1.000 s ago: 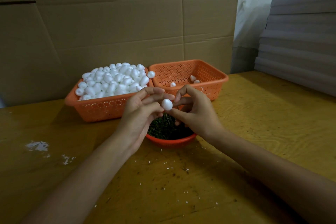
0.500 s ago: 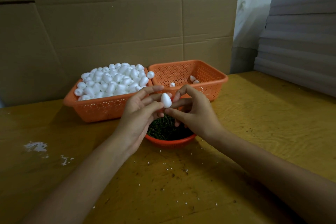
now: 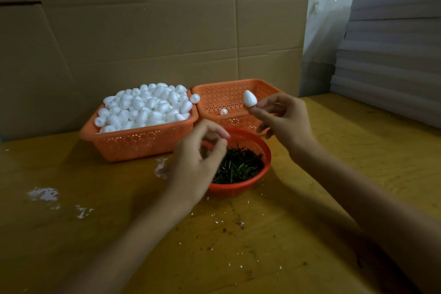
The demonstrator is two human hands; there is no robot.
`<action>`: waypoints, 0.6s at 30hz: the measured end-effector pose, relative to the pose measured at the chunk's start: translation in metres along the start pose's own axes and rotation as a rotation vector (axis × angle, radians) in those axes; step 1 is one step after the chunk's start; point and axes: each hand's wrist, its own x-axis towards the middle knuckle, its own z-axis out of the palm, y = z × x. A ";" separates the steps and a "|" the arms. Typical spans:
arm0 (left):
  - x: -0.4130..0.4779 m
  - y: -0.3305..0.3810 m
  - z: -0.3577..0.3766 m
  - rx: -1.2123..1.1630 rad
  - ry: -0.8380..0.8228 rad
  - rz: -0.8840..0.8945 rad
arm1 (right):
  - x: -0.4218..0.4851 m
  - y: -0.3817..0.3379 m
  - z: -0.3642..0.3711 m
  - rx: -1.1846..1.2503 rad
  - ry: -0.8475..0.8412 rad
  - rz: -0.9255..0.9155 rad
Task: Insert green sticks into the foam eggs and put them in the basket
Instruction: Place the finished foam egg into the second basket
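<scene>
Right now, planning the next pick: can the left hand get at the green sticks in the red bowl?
Probably yes. The left hand hovers at the left rim of the red bowl, beside the green sticks, nothing between; the right hand holds its foam egg farther back.

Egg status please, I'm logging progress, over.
Right grip pinches egg at right basket. Left grip over stick bowl, hold unclear. Nothing between egg and basket.

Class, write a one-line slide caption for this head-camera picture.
One foam egg pinched in the right hand near the nearly empty basket; left hand above the bowl of green sticks.
</scene>
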 end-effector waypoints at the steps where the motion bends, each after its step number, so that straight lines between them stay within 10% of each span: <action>1: -0.004 0.003 0.003 0.128 -0.052 0.103 | 0.004 0.004 -0.005 -0.031 0.038 -0.007; 10: -0.032 0.014 0.024 0.559 -0.359 0.627 | 0.020 0.034 -0.028 -0.200 0.241 0.007; 18: -0.036 0.022 0.029 0.455 -0.400 0.543 | 0.025 0.039 -0.030 -0.199 0.312 -0.003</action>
